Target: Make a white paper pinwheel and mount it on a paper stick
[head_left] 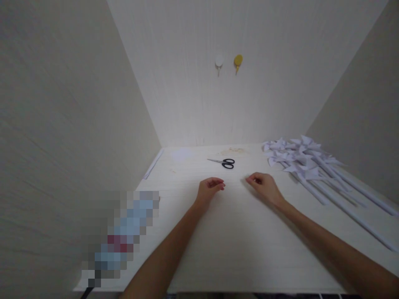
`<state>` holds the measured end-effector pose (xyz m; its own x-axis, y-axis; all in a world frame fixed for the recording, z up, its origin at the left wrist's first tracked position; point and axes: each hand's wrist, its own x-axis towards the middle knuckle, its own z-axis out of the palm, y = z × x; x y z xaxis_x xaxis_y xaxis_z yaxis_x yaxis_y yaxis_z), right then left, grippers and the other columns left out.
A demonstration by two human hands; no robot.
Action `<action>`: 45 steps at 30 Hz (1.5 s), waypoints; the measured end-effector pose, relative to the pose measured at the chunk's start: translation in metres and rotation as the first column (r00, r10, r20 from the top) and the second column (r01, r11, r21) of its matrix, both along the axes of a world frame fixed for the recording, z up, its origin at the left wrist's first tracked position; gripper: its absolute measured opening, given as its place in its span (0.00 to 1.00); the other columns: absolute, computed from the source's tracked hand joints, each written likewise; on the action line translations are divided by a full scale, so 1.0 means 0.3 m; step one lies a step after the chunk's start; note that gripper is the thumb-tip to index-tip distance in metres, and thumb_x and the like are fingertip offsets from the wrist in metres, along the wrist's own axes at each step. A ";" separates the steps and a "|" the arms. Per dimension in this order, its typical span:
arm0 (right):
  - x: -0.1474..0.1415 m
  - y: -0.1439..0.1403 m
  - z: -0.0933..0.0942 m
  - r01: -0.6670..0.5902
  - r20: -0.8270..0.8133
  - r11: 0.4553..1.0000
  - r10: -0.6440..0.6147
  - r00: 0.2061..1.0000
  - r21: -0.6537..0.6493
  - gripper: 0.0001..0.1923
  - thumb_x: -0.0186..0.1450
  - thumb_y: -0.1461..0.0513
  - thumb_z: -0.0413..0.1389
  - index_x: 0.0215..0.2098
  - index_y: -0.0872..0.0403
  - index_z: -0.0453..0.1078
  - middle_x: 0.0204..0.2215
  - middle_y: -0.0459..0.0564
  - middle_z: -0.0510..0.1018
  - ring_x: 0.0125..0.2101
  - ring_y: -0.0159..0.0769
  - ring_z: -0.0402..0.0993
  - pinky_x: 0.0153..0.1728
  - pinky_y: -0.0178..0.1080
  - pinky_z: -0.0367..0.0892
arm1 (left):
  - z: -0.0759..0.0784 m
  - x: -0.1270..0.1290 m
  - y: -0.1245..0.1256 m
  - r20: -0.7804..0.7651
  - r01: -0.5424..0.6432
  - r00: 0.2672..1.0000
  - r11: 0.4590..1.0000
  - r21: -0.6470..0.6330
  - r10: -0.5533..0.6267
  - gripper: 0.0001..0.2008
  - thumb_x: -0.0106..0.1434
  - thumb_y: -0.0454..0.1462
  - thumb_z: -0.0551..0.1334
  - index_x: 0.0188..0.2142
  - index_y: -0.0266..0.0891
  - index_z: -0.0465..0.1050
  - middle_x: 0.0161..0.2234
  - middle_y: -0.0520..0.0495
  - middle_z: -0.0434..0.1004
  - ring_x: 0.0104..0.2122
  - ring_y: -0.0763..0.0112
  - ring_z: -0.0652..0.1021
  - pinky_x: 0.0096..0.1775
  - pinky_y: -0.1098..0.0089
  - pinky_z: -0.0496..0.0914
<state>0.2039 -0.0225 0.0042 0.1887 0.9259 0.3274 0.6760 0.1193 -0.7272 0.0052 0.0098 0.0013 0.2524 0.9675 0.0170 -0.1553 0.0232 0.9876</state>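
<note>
Both hands rest on the counter (pixel 237 249) with fingers curled under, knuckles up. The left hand (pixel 208 189) lies just this side of the scissors (pixel 225 162), a little to their left; its grip is loosely curled together, and nothing can be seen inside it. The right hand (pixel 264 187) lies this side of the scissors too, off to their right, its grip likewise curled in with the fingertips tucked toward the palm and nothing visible in it. The two hands are near each other but apart, with bare counter between them. Neither touches the scissors.

The scissors have black handles and lie flat, blades pointing left, handles toward the right, near the back of the counter. Beyond them, close to the back wall, there is a faint scatter of light brown bits (pixel 234 150). Left of the scissors lies a small pale sheet of paper (pixel 181 155), and farther left again a thin white strip (pixel 153 164) runs along the side wall.

Well to the right of the scissors is a pile of white paper pinwheels (pixel 297 160) on long white sticks, heads toward the back wall, sticks fanning out toward the near right edge. High on the back wall above the scissors hang two small hooks, one white (pixel 219 61) and one yellow (pixel 238 61), side by side. A blurred patch covers something at the near left edge of the counter.
</note>
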 end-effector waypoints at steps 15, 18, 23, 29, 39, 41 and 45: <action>-0.169 0.179 -0.079 -0.066 -0.284 0.996 0.081 0.956 0.060 0.15 0.55 0.55 0.50 0.20 0.58 0.67 0.16 0.45 0.67 0.18 0.29 0.59 0.21 0.33 0.55 | 0.002 0.006 0.001 -0.012 0.016 1.000 1.000 -0.027 -0.016 0.06 0.41 0.33 0.65 0.23 0.35 0.73 0.20 0.49 0.74 0.22 0.74 0.72 0.31 0.71 0.67; -0.168 0.181 -0.078 -0.084 -0.292 0.995 0.096 0.951 0.051 0.14 0.54 0.54 0.51 0.20 0.58 0.67 0.15 0.45 0.67 0.18 0.29 0.59 0.21 0.33 0.55 | 0.005 0.006 -0.002 -0.023 0.028 0.999 0.999 -0.019 -0.029 0.06 0.41 0.33 0.65 0.23 0.36 0.73 0.21 0.49 0.75 0.22 0.74 0.73 0.31 0.71 0.67; -0.169 0.181 -0.076 -0.111 -0.295 0.992 0.121 0.948 0.053 0.14 0.54 0.55 0.52 0.19 0.57 0.68 0.15 0.45 0.68 0.18 0.30 0.60 0.21 0.33 0.55 | -0.007 0.012 -0.007 -0.051 0.040 0.998 0.999 0.010 -0.039 0.06 0.41 0.34 0.65 0.23 0.36 0.73 0.22 0.48 0.75 0.23 0.73 0.73 0.32 0.70 0.67; -0.170 0.183 -0.075 -0.119 -0.303 0.990 0.136 0.943 0.072 0.13 0.52 0.55 0.52 0.18 0.57 0.67 0.14 0.45 0.67 0.18 0.30 0.59 0.20 0.33 0.54 | -0.008 0.010 0.046 -0.285 0.212 0.942 0.973 0.086 -0.180 0.04 0.44 0.32 0.61 0.23 0.36 0.73 0.21 0.47 0.75 0.23 0.71 0.74 0.30 0.69 0.68; -0.178 0.188 -0.068 -0.115 -0.342 0.991 0.129 0.931 0.060 0.14 0.52 0.55 0.52 0.16 0.56 0.65 0.12 0.43 0.64 0.16 0.28 0.56 0.17 0.32 0.51 | 0.171 -0.178 0.389 -0.880 0.231 0.350 0.881 0.412 0.320 0.15 0.48 0.25 0.57 0.37 0.32 0.69 0.48 0.33 0.65 0.51 0.55 0.62 0.51 0.60 0.54; -0.177 0.193 -0.069 -0.116 -0.351 0.991 0.130 0.927 0.061 0.14 0.52 0.55 0.52 0.16 0.56 0.66 0.12 0.43 0.64 0.15 0.27 0.56 0.17 0.32 0.51 | 0.169 -0.195 0.442 -0.910 0.196 0.293 0.913 0.358 0.294 0.16 0.46 0.26 0.59 0.37 0.32 0.68 0.48 0.32 0.65 0.50 0.53 0.63 0.50 0.58 0.54; -0.173 0.206 -0.074 -0.115 -0.363 0.991 0.131 0.922 0.065 0.13 0.52 0.55 0.52 0.17 0.57 0.66 0.13 0.43 0.64 0.16 0.27 0.56 0.17 0.32 0.51 | 0.144 -0.207 0.506 -0.932 0.063 0.229 0.951 0.301 0.280 0.15 0.53 0.34 0.58 0.41 0.32 0.65 0.45 0.31 0.67 0.48 0.49 0.64 0.47 0.52 0.54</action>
